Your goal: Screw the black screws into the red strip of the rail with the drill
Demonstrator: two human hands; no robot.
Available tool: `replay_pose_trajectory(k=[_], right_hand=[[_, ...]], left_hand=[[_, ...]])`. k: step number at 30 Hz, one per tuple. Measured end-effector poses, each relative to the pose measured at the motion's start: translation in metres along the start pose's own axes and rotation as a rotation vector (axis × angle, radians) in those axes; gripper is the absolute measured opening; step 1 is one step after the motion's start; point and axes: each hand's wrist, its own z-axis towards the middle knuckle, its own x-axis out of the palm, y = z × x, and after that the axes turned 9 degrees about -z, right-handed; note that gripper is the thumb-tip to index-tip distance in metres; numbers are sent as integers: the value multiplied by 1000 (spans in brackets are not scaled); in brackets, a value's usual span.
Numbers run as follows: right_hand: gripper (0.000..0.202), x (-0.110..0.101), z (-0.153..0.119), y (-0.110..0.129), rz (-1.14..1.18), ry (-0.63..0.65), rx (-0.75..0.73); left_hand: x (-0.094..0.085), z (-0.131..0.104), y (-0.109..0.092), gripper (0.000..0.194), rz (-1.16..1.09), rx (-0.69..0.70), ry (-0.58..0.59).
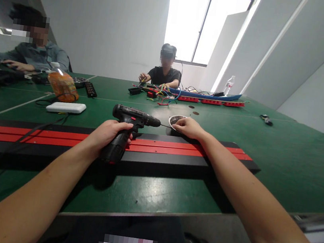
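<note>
My left hand [111,133] is wrapped round the grip of a black power drill [131,114], whose long thin bit points right. My right hand [189,128] reaches to a small round metal bowl [175,118], fingers bent down at its inside and close to the bit's tip. Whatever those fingertips hold, if anything, is hidden. Under both hands a long black bar [156,159] with red strips [146,145] lies across the green table, and the drill is over it.
An orange bottle [63,85] and a white power bank [66,107] stand left, with a black strap nearby. Beyond, a person [165,71] handles coloured wires [165,97] by a blue strip [204,95]. Another person [35,55] sits at far left. A cable bundle [266,119] lies right.
</note>
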Motion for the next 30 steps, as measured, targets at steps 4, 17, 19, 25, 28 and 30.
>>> replay_pose_trajectory(k=[4,17,19,25,28,30], right_hand=[[33,-1,0,2,1,5,10],[36,0,1,1,11,23,54],[35,0,2,0,17,26,67],[34,0,3,-1,29,34,79],[32,0,2,0,41,36,83],[30,0,2,0,55,33,84]], left_hand=[[1,-1,-1,26,-2,-2,14],[-1,1,1,25,-47,-8,19],[-1,1,1,25,-53,-14,19],[-1,1,1,24,-52,-19,18],[-1,2,2,24,-61,-24,22],[-2,2,2,24,-61,-27,25]])
